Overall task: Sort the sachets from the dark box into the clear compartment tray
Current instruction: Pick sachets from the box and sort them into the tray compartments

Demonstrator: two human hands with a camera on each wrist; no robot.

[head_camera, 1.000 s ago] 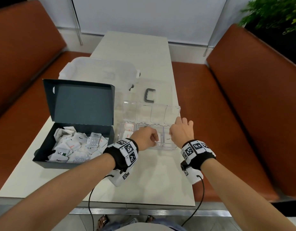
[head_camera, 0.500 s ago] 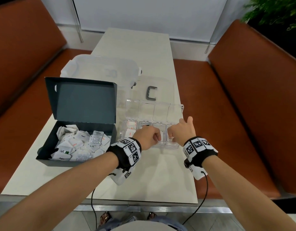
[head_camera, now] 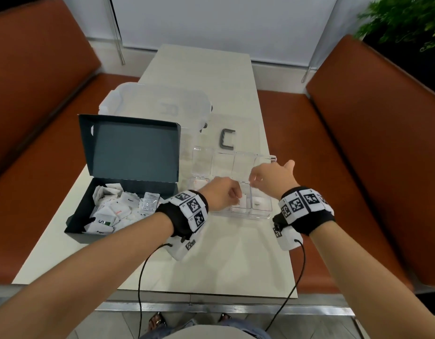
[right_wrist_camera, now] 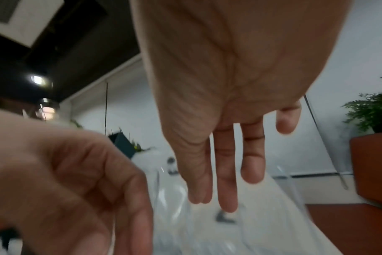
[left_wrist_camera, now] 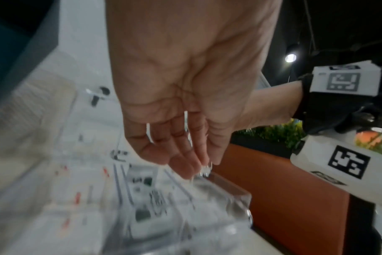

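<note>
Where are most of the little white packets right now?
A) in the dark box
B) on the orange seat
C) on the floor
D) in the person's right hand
A: the head view shows a heap of white packets inside the open dark box, with only a few in the clear tray.

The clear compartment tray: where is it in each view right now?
Head: clear compartment tray centre, right of the dark box.
Left wrist: lower centre, under the left hand.
Right wrist: blurred, bottom centre.
Shared landmark: the left hand.
</note>
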